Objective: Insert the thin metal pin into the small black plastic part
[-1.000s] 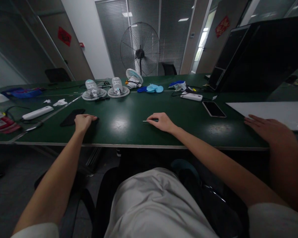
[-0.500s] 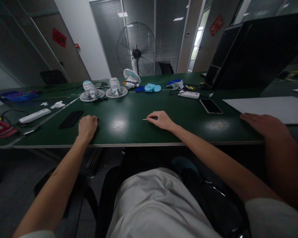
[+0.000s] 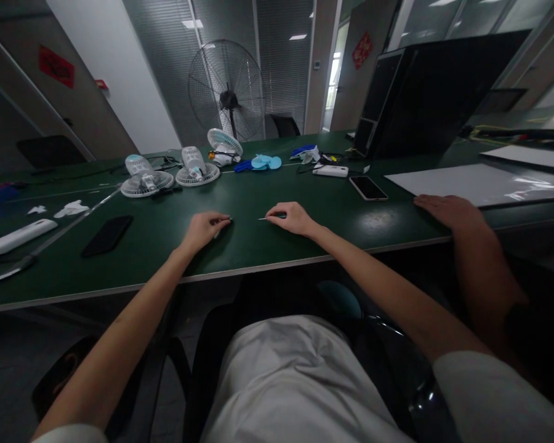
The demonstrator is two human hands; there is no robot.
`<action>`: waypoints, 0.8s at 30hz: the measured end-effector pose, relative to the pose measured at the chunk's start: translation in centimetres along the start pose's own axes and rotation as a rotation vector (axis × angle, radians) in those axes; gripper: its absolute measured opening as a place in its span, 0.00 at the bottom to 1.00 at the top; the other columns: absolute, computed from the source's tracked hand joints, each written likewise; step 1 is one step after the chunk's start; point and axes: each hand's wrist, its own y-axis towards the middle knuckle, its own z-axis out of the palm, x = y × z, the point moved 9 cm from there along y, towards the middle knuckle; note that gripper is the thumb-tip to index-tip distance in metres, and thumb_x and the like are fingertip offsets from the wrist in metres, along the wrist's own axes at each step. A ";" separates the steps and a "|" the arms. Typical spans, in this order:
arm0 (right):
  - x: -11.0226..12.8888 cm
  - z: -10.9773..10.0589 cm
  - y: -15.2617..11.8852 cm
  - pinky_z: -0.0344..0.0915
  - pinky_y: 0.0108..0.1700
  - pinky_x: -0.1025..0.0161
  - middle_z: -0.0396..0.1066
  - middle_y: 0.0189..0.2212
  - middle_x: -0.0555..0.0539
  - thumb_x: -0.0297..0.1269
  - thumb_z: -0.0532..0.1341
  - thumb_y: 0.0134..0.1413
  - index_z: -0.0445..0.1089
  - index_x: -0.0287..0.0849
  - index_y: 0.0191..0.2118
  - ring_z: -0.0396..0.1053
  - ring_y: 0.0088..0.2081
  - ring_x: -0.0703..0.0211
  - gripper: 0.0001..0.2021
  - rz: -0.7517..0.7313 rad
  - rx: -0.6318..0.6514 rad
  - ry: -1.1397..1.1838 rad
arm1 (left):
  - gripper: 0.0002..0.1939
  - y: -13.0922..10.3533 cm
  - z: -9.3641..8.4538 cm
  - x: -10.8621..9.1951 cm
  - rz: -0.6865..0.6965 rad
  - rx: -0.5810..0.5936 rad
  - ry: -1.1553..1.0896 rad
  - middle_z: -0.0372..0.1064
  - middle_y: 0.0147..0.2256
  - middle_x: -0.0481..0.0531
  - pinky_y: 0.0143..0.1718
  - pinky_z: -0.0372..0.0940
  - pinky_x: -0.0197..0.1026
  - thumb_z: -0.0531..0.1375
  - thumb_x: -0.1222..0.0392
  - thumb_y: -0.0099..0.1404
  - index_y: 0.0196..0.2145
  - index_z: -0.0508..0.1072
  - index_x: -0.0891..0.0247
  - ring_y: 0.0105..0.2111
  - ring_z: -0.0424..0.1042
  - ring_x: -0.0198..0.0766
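Above the green table (image 3: 240, 246), my right hand (image 3: 292, 218) pinches a thin pale stick (image 3: 261, 218), whose tip points left toward my other hand. My left hand (image 3: 205, 229) is closed in a pinch just left of that tip, apart from it. Something small and dark shows at its fingertips, with a pale bit below the fingers; I cannot make out what it is. A black phone-like slab (image 3: 107, 236) lies left of my left hand. To the right of my right hand is a phone (image 3: 368, 188), screen up.
Small white fans (image 3: 197, 175), light-blue fan blades (image 3: 266, 162) and a white power strip (image 3: 330, 170) stand or lie farther back. Another person's hand (image 3: 447, 209) rests by a white board (image 3: 471, 181) at right. A large black monitor-like panel (image 3: 425, 101) rises behind it.
My left hand has moved right, closer to my right hand, and its fingers now pinch something small. The right hand still holds the stick. The view has turned slightly right.
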 end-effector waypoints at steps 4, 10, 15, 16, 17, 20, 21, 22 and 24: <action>-0.5 -0.6 0.1 0.69 0.47 0.58 0.83 0.42 0.47 0.39 0.66 0.64 0.83 0.46 0.43 0.78 0.42 0.53 0.08 0.065 -0.071 -0.033 | 0.19 2.2 3.6 -4.8 0.159 0.087 -0.121 0.82 0.45 0.56 0.46 0.69 0.48 0.63 0.44 0.69 0.48 0.84 0.57 0.41 0.77 0.46; -0.3 -1.0 -0.1 0.69 0.47 0.58 0.83 0.41 0.48 0.38 0.66 0.63 0.83 0.47 0.41 0.78 0.42 0.53 0.07 0.092 -0.090 -0.084 | 0.16 3.1 4.7 -5.4 0.179 0.128 -0.220 0.81 0.46 0.55 0.47 0.69 0.48 0.65 0.47 0.68 0.47 0.84 0.56 0.41 0.77 0.45; -0.3 -0.7 -0.1 0.68 0.47 0.58 0.82 0.41 0.47 0.38 0.66 0.63 0.83 0.46 0.41 0.77 0.42 0.53 0.07 0.087 -0.060 -0.099 | 0.16 3.3 4.8 -5.1 0.179 0.160 -0.229 0.81 0.47 0.55 0.47 0.69 0.48 0.65 0.48 0.68 0.49 0.84 0.56 0.42 0.77 0.46; -0.3 -0.5 -0.1 0.68 0.47 0.58 0.82 0.41 0.47 0.38 0.66 0.63 0.83 0.46 0.42 0.77 0.42 0.53 0.07 0.079 -0.046 -0.098 | 0.16 3.3 4.9 -5.1 0.179 0.163 -0.237 0.81 0.47 0.56 0.47 0.69 0.48 0.65 0.48 0.68 0.49 0.84 0.56 0.42 0.77 0.46; -0.2 -0.4 0.0 0.67 0.47 0.58 0.82 0.41 0.47 0.38 0.66 0.63 0.83 0.46 0.42 0.77 0.42 0.53 0.08 0.071 -0.035 -0.097 | 0.17 3.3 4.9 -5.1 0.181 0.167 -0.244 0.80 0.47 0.56 0.47 0.69 0.48 0.65 0.48 0.68 0.49 0.84 0.56 0.42 0.77 0.46; -0.1 -0.2 0.0 0.67 0.47 0.58 0.82 0.42 0.47 0.39 0.65 0.64 0.83 0.46 0.43 0.77 0.43 0.53 0.08 0.052 -0.020 -0.097 | 0.17 3.3 5.1 -5.2 0.194 0.177 -0.257 0.80 0.47 0.56 0.46 0.69 0.48 0.65 0.48 0.67 0.49 0.83 0.56 0.42 0.76 0.46; 0.0 -0.2 0.0 0.67 0.46 0.58 0.82 0.42 0.47 0.39 0.65 0.65 0.83 0.46 0.43 0.77 0.43 0.53 0.08 0.047 -0.018 -0.096 | 0.16 3.3 5.1 -5.2 0.198 0.180 -0.260 0.80 0.47 0.55 0.46 0.69 0.48 0.65 0.49 0.67 0.49 0.83 0.56 0.41 0.76 0.46; 0.1 -0.2 0.0 0.67 0.46 0.58 0.82 0.42 0.47 0.39 0.65 0.65 0.83 0.46 0.43 0.77 0.43 0.53 0.08 0.041 -0.017 -0.094 | 0.16 3.3 5.1 -5.2 0.202 0.182 -0.262 0.80 0.46 0.55 0.45 0.69 0.48 0.65 0.49 0.67 0.49 0.83 0.56 0.41 0.76 0.45; 0.3 -0.1 -0.1 0.67 0.46 0.58 0.82 0.42 0.47 0.39 0.65 0.65 0.83 0.46 0.44 0.77 0.43 0.53 0.09 0.028 -0.009 -0.084 | 0.16 3.3 5.2 -5.2 0.207 0.185 -0.263 0.80 0.46 0.56 0.44 0.68 0.48 0.65 0.49 0.67 0.49 0.83 0.56 0.40 0.76 0.45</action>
